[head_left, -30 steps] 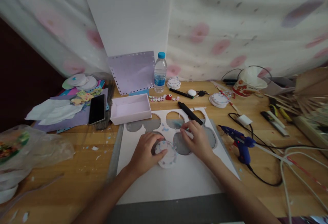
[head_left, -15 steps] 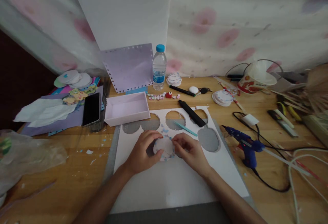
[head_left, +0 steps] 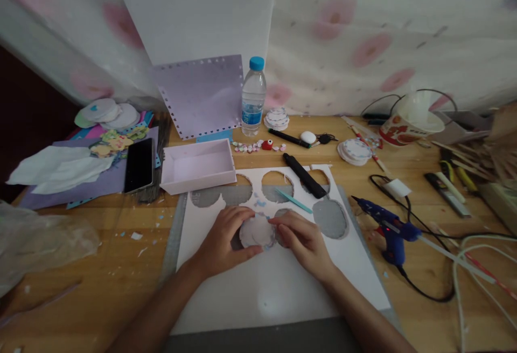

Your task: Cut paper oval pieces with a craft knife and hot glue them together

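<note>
Hands, two: left hand (head_left: 221,239) and right hand (head_left: 301,239) pinch one round white paper disc (head_left: 256,231) between narrowed fingers, over one white card sheet (head_left: 278,283) with six cut-out holes.

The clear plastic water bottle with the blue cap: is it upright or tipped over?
Upright. The clear plastic water bottle stands on its base on the wooden table, blue cap on top.

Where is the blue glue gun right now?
The blue glue gun lies on the wooden table right of the white sheet, beyond the right hand.
</note>
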Motion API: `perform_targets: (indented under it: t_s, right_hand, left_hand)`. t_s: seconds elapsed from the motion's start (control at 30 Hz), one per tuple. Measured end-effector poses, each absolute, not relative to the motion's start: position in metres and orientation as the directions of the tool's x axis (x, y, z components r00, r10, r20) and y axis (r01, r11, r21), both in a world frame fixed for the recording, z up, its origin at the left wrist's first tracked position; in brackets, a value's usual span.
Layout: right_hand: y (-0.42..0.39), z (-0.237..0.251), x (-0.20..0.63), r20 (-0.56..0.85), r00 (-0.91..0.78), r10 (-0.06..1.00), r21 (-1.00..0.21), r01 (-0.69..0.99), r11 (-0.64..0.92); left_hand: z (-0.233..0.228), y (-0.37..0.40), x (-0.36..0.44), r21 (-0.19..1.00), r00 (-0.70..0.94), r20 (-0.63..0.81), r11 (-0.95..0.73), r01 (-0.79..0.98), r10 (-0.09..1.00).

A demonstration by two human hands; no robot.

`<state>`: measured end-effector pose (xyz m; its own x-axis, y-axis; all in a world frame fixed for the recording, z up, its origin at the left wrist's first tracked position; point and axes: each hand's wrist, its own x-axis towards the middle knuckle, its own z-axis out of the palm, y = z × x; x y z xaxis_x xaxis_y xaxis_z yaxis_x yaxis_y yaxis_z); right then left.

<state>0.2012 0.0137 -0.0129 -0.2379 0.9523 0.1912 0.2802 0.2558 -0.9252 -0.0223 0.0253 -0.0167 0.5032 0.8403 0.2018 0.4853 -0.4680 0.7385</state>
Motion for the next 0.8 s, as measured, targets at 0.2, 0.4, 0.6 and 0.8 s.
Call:
perform_targets:
  t_s: [0.2, 0.4, 0.6, 0.8]
  right_hand:
    - [0.019, -0.027, 0.201, -0.011, -0.136, 0.991, -0.957, 0.288, 0.029]
    - [0.018, -0.032, 0.196, -0.016, -0.249, 0.968, -0.925, 0.372, 0.08]
    - [0.015, -0.034, 0.19, -0.112, -0.141, 0.984, -0.952, 0.3, -0.065]
    - [0.015, -0.035, 0.186, -0.179, -0.12, 0.976, -0.969, 0.191, -0.155]
  left_hand:
    - [-0.017, 0.025, -0.023, 0.735, 0.518, 0.212, -0.484, 0.474, 0.829]
    - [-0.016, 0.026, -0.023, 0.748, 0.531, 0.197, -0.477, 0.461, 0.824]
    - [-0.02, 0.028, -0.023, 0.693, 0.576, 0.293, -0.584, 0.422, 0.763]
    - [-0.022, 0.027, -0.023, 0.602, 0.571, 0.394, -0.672, 0.431, 0.72]
